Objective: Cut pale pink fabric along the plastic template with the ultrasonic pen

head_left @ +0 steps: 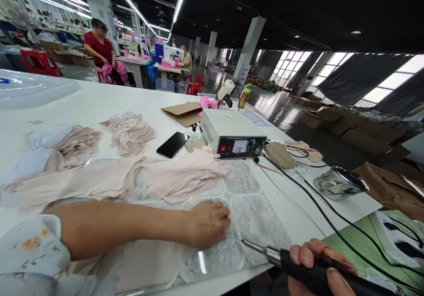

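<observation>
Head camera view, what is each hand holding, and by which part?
The right hand grips a pen-shaped tool by its black handle, with the metal tip pointing toward the left hand. The left hand lies palm down on the clear plate, holding nothing.

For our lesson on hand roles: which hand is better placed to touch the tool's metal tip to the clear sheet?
Right. The right hand grips the black-handled tool, tip hovering by the clear sheet; the left hand lies flat, empty.

Print on the white control box (233, 132) is too small to read
</observation>
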### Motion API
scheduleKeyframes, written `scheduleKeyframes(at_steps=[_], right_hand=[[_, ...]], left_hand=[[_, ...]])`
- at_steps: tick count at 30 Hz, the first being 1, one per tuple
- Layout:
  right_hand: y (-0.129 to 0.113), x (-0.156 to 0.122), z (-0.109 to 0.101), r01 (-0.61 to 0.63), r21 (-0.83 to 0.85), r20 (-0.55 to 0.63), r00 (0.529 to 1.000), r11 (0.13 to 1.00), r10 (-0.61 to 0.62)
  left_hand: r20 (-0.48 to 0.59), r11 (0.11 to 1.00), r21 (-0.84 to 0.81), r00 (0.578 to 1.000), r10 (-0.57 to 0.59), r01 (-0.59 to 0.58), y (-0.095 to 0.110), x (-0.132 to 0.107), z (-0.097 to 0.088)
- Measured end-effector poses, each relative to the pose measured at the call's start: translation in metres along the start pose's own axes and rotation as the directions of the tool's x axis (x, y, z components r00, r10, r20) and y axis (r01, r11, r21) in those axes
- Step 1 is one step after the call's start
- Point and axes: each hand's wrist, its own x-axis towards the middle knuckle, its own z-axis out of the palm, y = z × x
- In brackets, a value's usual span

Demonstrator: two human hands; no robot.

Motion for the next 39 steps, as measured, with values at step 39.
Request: scheduleKeyframes(at_steps=[39], right_hand=[[0.039,-0.012,0.023,0.034,0.137,0.137,0.989,0.990,-0.053]], left_hand=[[0.106,0.980,-0.179,0.989,0.107,-0.087,-0.012,-0.074,-0.029]])
